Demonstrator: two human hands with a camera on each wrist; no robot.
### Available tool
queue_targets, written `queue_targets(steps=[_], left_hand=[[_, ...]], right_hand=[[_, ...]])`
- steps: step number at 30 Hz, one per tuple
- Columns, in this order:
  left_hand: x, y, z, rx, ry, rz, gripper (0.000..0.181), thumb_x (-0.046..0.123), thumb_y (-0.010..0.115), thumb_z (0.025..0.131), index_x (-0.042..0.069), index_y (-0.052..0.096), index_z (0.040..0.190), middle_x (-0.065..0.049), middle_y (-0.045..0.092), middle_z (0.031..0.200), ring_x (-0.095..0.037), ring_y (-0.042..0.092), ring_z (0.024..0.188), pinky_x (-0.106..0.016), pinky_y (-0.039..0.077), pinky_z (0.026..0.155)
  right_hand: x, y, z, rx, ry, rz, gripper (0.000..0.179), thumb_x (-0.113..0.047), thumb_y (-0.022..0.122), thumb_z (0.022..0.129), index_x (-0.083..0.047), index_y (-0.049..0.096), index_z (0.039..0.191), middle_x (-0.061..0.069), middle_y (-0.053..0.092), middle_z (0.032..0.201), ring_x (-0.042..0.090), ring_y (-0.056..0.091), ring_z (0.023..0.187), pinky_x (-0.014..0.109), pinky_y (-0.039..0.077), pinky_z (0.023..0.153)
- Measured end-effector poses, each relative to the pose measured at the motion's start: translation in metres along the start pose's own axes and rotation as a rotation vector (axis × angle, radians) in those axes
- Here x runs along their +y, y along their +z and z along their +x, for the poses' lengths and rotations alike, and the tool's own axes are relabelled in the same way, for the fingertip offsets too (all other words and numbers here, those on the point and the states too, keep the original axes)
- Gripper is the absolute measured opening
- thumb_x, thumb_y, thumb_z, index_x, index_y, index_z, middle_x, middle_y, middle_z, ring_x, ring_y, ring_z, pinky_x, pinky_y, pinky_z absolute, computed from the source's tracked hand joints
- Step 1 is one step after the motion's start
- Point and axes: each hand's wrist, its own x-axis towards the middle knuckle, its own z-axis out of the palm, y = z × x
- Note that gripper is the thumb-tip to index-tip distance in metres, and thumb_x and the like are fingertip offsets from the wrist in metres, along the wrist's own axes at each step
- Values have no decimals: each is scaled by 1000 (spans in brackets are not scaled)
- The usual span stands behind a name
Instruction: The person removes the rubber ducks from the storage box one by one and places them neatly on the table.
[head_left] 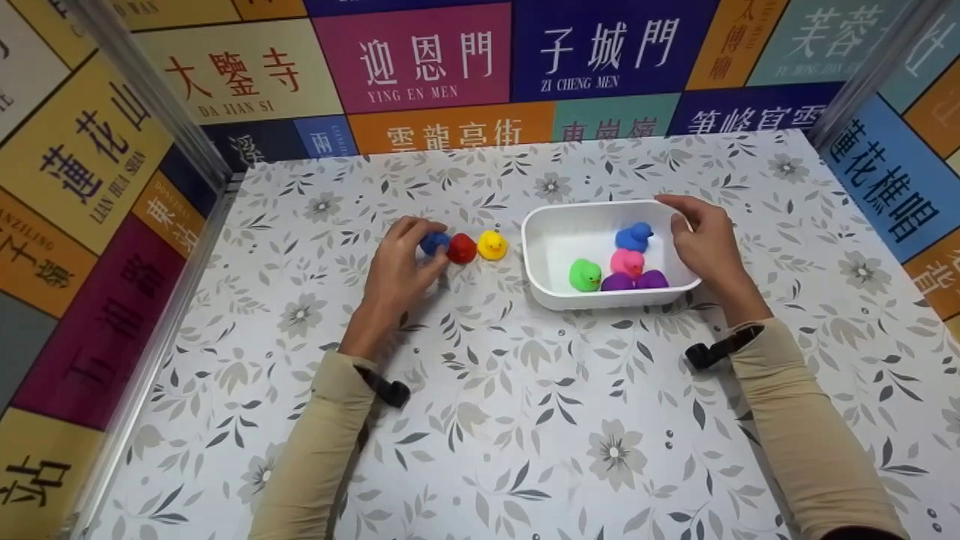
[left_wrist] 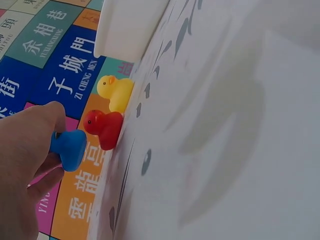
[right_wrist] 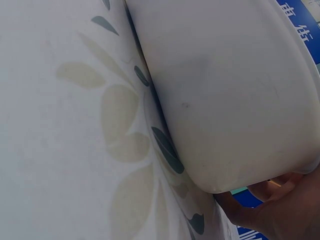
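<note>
My left hand [head_left: 397,262] pinches a small blue rubber duck [left_wrist: 73,149] between thumb and fingers, left of the other loose ducks. In the head view the fingers hide much of it. Beside it a red rubber duck [head_left: 462,248] stands on the table, and a yellow one [head_left: 492,245] is just to its right. My right hand [head_left: 705,240] grips the right end of a white plastic tub [head_left: 555,300], thumb over the rim. Inside lie a blue duck [head_left: 634,237], a pink duck [head_left: 627,263], a green duck [head_left: 585,275] and purple pieces [head_left: 618,282] partly hidden by the front wall.
A white floral cloth [head_left: 480,450] covers the table. Panels with large Chinese lettering [head_left: 420,60] stand along the back and both sides. Each wrist wears a dark strap with a small camera, such as the left camera [head_left: 395,393].
</note>
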Motion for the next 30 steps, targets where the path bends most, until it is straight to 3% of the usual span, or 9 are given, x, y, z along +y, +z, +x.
queue_targets(steps=[11,20,26,30], left_hand=[[-12,0,1,-43,-44,-42,33,13,78,94,14,76,127,-5,69,131,-21,67,124,-38,56,111],[-12,0,3,-98,-78,-32,32,10,78,93,14,77,124,-9,71,131,-25,69,124,-41,57,111],[-13,0,4,-109,-66,-24,31,6,75,93,11,77,124,-11,71,131,-25,69,119,-41,58,109],[-13,0,4,-126,-100,-20,32,7,74,94,13,77,125,-10,70,134,-24,68,121,-41,57,110]], right_hand=[[-1,-1,0,-8,16,-5,42,-12,46,112,-14,66,150,10,61,159,25,48,156,44,36,131],[-2,-1,0,-7,27,-13,42,-12,46,113,-16,66,150,8,60,160,23,47,157,43,36,131],[-3,-2,-3,-7,-5,-8,42,-10,46,112,-13,67,148,11,62,157,24,49,155,44,38,130],[-2,-1,-3,-12,6,-11,43,-11,45,112,-15,66,149,10,61,158,24,48,156,45,37,131]])
